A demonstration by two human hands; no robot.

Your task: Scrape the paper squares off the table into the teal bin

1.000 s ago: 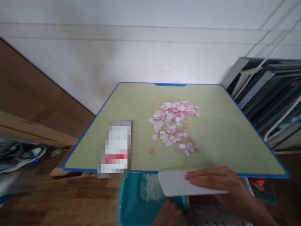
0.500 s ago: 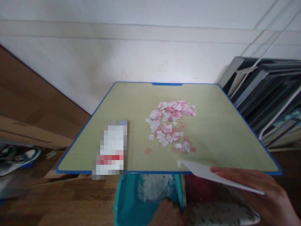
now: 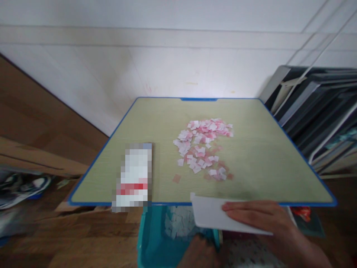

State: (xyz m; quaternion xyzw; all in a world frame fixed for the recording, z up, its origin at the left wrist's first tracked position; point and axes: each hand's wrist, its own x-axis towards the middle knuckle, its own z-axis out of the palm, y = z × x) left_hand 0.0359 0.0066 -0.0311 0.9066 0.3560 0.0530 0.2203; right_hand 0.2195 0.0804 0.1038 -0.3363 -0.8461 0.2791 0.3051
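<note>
My right hand (image 3: 262,217) grips a stiff white card (image 3: 210,214) at the front edge of the table, with its fingers laid along the upper face. A small white paper square (image 3: 192,195) sits against the card's left corner, at the table edge. Lower down, my left hand (image 3: 199,253) is curled by the right rim of a teal bin (image 3: 141,238). Its fingertips are hidden, so what it holds cannot be made out. White paper squares (image 3: 180,223) lie inside the bin. On the tabletop, a loose heap of pink and white paper squares (image 3: 209,128) spreads toward the front.
The greenish table (image 3: 259,156) has a blue rim and stands against a white wall. A blurred-out white item with a red band (image 3: 134,175) lies at its front left. Dark folded panels (image 3: 315,104) lean at the right. Brown cardboard (image 3: 50,123) stands left, near shoes (image 3: 39,184).
My right hand has moved left with the card, along the table's front edge. The small white square there has shifted left too. My left hand has barely moved.
</note>
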